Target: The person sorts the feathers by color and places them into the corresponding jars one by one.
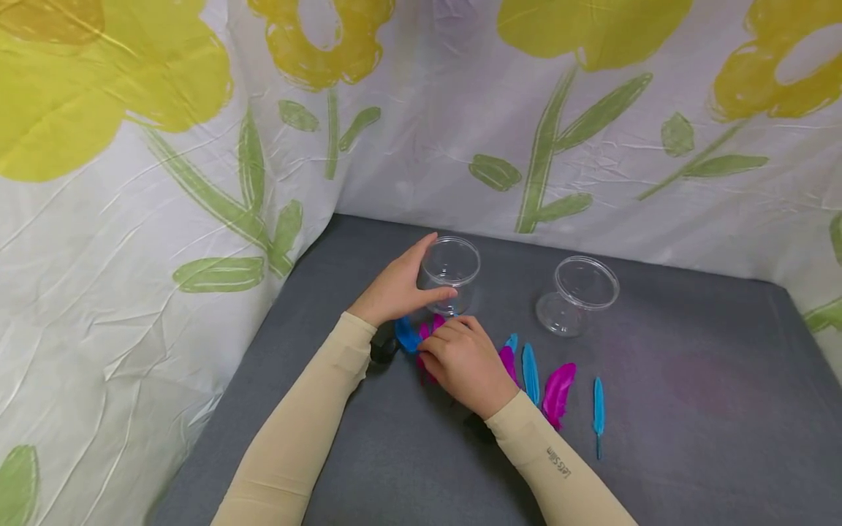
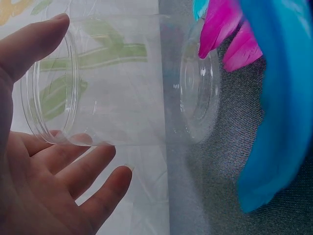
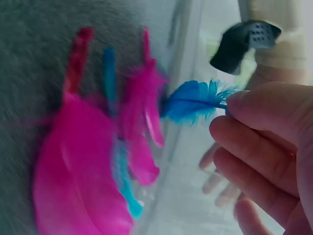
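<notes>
While my left hand (image 1: 395, 287) grips one of two clear cups (image 1: 465, 283), my right hand (image 1: 470, 364) pinches one blue feather (image 3: 193, 102), vane projecting beyond the fingertips (image 3: 222, 128); at least five other feathers (image 1: 559, 393) show.

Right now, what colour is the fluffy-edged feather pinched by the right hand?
Blue; the fluffy-edged feather shows best in the right wrist view.

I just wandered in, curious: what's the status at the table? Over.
Left fingers around upright clear cup. Right fingers pinching blue feather. Pink feathers close by, not obviously in the way.
</notes>
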The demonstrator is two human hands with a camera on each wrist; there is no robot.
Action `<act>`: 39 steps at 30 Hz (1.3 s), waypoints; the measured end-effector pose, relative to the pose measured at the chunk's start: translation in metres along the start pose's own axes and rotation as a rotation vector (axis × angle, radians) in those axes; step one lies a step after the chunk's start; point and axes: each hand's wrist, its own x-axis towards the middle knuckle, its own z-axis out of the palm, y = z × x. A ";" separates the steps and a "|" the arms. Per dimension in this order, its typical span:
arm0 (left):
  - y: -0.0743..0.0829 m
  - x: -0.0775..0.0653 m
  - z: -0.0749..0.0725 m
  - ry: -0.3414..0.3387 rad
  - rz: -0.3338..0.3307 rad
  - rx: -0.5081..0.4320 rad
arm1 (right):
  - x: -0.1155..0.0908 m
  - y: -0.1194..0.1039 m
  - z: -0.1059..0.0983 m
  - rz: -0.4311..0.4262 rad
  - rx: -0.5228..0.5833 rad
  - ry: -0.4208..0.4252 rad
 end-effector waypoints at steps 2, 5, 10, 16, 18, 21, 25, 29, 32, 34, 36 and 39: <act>0.000 -0.001 0.000 0.000 0.002 -0.006 | 0.001 0.001 -0.005 0.004 0.006 0.019; -0.002 -0.002 0.001 0.001 0.003 -0.009 | 0.000 0.004 -0.015 0.015 0.019 0.049; -0.006 -0.003 0.003 0.001 0.007 -0.008 | -0.002 0.011 -0.040 0.038 0.027 0.090; -0.007 -0.001 0.002 0.015 0.012 -0.001 | -0.006 0.021 -0.078 0.048 0.054 0.157; -0.006 -0.001 0.002 0.015 0.011 0.000 | -0.008 0.024 -0.091 0.050 0.071 0.181; -0.005 -0.001 0.001 0.012 0.008 -0.006 | -0.008 0.026 -0.109 0.058 0.092 0.200; -0.005 -0.002 0.000 0.013 0.002 -0.019 | -0.004 0.030 -0.127 0.056 0.117 0.236; -0.005 -0.003 0.002 0.007 -0.010 -0.020 | 0.003 0.035 -0.132 0.070 0.147 0.250; -0.006 -0.003 0.002 0.001 -0.016 -0.019 | 0.010 0.040 -0.131 0.104 0.168 0.234; -0.005 -0.003 0.002 0.000 -0.015 -0.021 | 0.015 0.044 -0.130 0.127 0.187 0.230; -0.004 -0.003 0.002 -0.003 -0.012 -0.024 | 0.020 0.047 -0.129 0.139 0.196 0.234; -0.001 -0.002 0.002 -0.009 -0.006 -0.019 | 0.025 0.050 -0.130 0.138 0.195 0.249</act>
